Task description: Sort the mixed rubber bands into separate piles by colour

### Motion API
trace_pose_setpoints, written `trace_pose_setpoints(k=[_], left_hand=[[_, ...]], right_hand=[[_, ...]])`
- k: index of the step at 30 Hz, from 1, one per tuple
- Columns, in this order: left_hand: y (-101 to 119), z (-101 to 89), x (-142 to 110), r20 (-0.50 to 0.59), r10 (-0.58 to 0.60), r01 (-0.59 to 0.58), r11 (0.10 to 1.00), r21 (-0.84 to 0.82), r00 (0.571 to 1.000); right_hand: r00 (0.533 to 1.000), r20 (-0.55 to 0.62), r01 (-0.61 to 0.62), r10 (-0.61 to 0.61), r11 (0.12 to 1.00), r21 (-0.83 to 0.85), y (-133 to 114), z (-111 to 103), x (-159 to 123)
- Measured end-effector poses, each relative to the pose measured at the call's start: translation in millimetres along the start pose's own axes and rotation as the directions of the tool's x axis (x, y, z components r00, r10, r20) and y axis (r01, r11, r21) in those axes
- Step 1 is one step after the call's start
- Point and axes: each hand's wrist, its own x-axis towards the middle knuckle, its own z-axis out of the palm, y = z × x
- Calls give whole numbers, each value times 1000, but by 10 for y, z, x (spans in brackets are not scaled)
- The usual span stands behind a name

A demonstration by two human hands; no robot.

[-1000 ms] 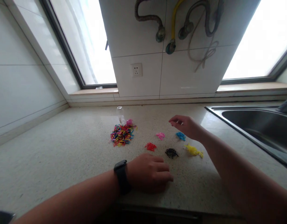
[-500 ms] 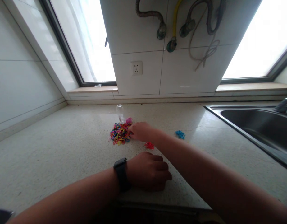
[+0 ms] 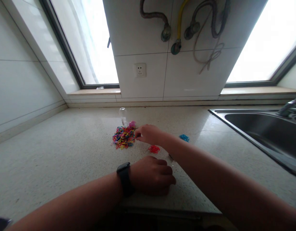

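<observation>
A heap of mixed-colour small rubber bands [image 3: 123,137] lies on the speckled countertop [image 3: 66,154]. My right hand [image 3: 148,134] reaches across to the heap's right edge, its fingers pinched together on a band I can barely make out. My left hand [image 3: 152,175], with a black watch on its wrist, rests on the counter near the front edge with its fingers curled under. Small sorted piles lie to the right: a red pile [image 3: 154,149] and a blue pile [image 3: 184,138]. My right forearm hides other piles.
A small clear bottle [image 3: 123,116] lies behind the heap with a pink bit beside it. A steel sink [image 3: 263,131] is set in the counter at the right. A tiled wall with a socket [image 3: 140,70] and hoses stands behind.
My right hand swung left from above the blue pile to the mixed heap and pinched at its edge. My forearm now covers the pink, black and yellow piles. The left hand stayed put.
</observation>
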Motion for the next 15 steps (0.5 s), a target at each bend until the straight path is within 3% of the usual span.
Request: trace_pose_setpoints(k=[4, 10, 13, 15], left_hand=[[2, 5, -2, 3, -6, 6, 1000, -8, 1000], [6, 0, 0, 13, -37, 37, 999, -39, 999], [4, -15, 8, 30, -42, 44, 997, -68, 999], [4, -27, 17, 35, -41, 44, 996, -81, 999]], right_hand=[[999, -38, 9, 3, 949, 317, 122, -144, -238], [983, -19, -122, 180, 739, 663, 376, -424, -860], [951, -102, -117, 293, 643, 757, 539, -504, -1170], [902, -195, -68, 385, 573, 817, 652, -510, -1342]])
